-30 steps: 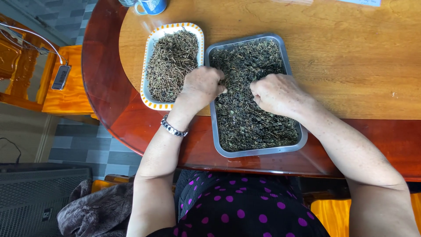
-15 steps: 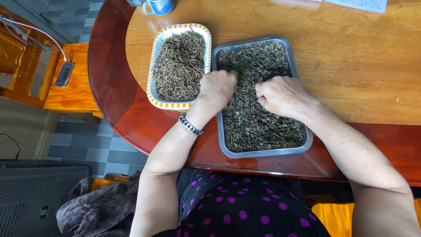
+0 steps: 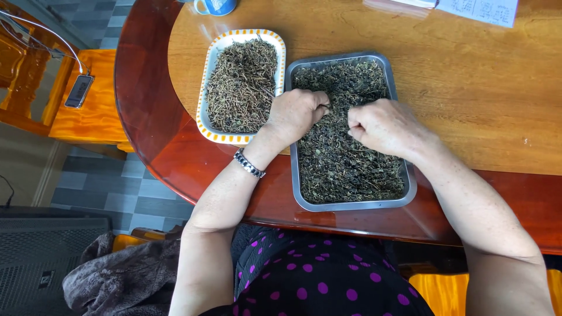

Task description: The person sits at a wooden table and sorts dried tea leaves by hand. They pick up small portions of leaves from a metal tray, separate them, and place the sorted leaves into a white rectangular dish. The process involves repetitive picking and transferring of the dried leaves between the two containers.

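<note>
Both hands worked in the metal tray [image 3: 351, 202] of dark dried leaves [image 3: 342, 158] near the desk's [image 3: 480, 88] front edge. The left hand [image 3: 297, 112] and right hand [image 3: 383, 124] were curled, fingertips pinching leaves. A patterned dish [image 3: 202, 102] of stems [image 3: 241, 85] sat just left.

One view only: head camera, worn by the seated person, facing almost straight down, close in. Frame spans the tabletop's [image 3: 480, 99] near curved edge, lap below, floor at left. No second view to overlap.
</note>
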